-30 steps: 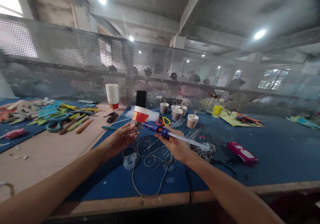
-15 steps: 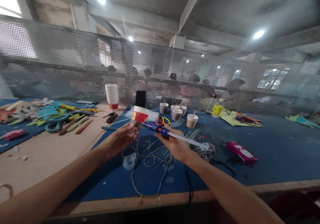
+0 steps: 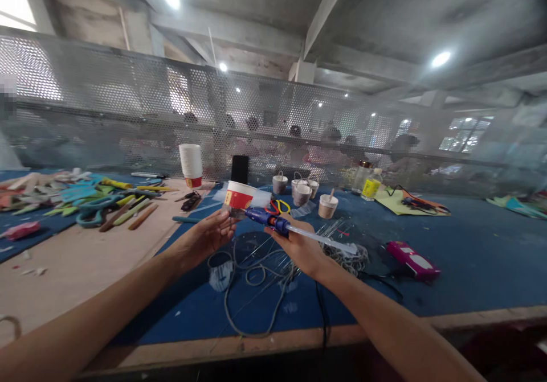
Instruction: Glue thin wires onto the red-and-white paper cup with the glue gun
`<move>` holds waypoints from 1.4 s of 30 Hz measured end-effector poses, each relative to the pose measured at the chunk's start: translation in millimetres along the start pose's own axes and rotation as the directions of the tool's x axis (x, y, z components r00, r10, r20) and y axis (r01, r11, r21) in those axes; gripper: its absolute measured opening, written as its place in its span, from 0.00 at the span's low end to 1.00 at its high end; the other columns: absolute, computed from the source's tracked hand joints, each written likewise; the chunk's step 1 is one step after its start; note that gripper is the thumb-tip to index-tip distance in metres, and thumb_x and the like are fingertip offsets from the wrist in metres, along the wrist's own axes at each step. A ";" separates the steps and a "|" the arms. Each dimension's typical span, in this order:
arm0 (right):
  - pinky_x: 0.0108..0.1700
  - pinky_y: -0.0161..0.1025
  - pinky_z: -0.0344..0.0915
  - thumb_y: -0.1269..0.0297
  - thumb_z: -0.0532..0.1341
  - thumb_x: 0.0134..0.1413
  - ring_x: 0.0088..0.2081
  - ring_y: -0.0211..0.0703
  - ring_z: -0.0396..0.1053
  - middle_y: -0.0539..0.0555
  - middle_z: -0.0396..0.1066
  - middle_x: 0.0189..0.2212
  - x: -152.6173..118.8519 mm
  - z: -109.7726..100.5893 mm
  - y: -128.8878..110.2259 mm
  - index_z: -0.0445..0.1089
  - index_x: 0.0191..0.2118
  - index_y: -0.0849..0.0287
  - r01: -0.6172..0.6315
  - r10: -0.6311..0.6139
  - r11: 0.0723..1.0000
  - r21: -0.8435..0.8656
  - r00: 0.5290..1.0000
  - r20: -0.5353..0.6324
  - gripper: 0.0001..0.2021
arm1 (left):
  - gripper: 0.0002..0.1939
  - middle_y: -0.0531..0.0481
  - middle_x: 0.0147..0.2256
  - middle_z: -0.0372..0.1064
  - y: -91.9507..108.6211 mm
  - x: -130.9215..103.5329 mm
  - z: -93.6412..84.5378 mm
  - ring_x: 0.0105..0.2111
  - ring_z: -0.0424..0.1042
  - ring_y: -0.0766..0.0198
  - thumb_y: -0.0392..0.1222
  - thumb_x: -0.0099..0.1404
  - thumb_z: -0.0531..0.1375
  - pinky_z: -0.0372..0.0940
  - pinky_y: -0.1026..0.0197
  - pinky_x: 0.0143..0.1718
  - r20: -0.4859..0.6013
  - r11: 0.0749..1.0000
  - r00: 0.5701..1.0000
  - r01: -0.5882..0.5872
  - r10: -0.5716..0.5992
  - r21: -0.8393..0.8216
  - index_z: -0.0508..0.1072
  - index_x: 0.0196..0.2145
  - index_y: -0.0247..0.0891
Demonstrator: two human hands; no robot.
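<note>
My left hand [image 3: 212,231] is closed around the lower part of a red and white paper cup [image 3: 240,195]. A grey patch that looks like cord shows at the cup's base, by my fingertips. My right hand [image 3: 301,245] grips a blue glue gun [image 3: 267,219], and a long clear glue stick [image 3: 322,239] sticks out of its back. The gun's nozzle points left, at the base of the cup; whether it touches is too small to tell. Below both hands, loose grey cord [image 3: 273,319] loops across the blue table mat [image 3: 192,313] into a tangled heap.
A stack of paper cups [image 3: 191,163], a black phone [image 3: 240,169] and several small grey-wrapped cups [image 3: 302,194] stand behind. Scissors [image 3: 280,206] lie beyond the glue gun. Tools and foam scraps [image 3: 64,194] cover the left; a magenta box [image 3: 412,259] lies right. A perforated screen [image 3: 265,109] closes the back.
Almost nothing differs. Both hands keep their hold on the cup and the glue gun, with the nozzle still at the cup's base.
</note>
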State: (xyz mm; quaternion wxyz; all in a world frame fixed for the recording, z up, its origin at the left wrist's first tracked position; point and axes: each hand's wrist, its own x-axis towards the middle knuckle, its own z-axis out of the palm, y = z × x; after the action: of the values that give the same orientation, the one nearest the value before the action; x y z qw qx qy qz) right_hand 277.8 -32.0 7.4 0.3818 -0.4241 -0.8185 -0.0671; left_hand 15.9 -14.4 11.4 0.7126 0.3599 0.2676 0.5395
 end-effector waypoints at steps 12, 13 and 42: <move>0.29 0.35 0.58 0.51 0.58 0.68 0.28 0.45 0.72 0.52 0.75 0.28 0.2 -0.7 -0.1 0.69 0.39 0.56 -0.021 0.021 1.000 0.009 1.000 0.011 0.13 | 0.08 0.41 0.36 0.81 0.1 -0.2 -0.9 0.29 0.80 0.64 0.28 0.68 0.62 0.78 0.66 0.33 0.015 1.000 1.000 0.002 -0.002 -0.002 0.78 0.42 0.33; 0.29 0.35 0.58 0.51 0.59 0.68 0.28 0.45 0.72 0.52 0.75 0.28 0.5 -1.6 -0.8 0.69 0.39 0.56 -0.024 0.024 1.000 0.009 1.000 0.017 0.13 | 0.07 0.41 0.36 0.81 0.1 -0.4 -0.9 0.29 0.80 0.64 0.28 0.68 0.62 0.78 0.66 0.33 0.010 1.000 1.000 0.004 -0.004 -0.007 0.78 0.41 0.33; 0.30 0.36 0.58 0.51 0.59 0.67 0.28 0.46 0.73 0.53 0.76 0.29 1.1 -2.4 -0.8 0.68 0.40 0.55 -0.017 0.017 0.999 0.044 1.000 0.007 0.12 | 0.09 0.40 0.35 0.80 4.2 -4.8 7.2 0.28 0.80 0.63 0.28 0.69 0.60 0.78 0.65 0.31 -0.013 0.997 0.998 0.053 -0.054 -0.061 0.78 0.46 0.30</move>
State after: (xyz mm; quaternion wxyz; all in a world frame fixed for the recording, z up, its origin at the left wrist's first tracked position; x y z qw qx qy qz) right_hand 278.2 -32.8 10.0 0.3888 -0.4227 -0.8175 -0.0443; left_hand 17.7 -20.0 19.0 0.7355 0.3270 0.2659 0.5305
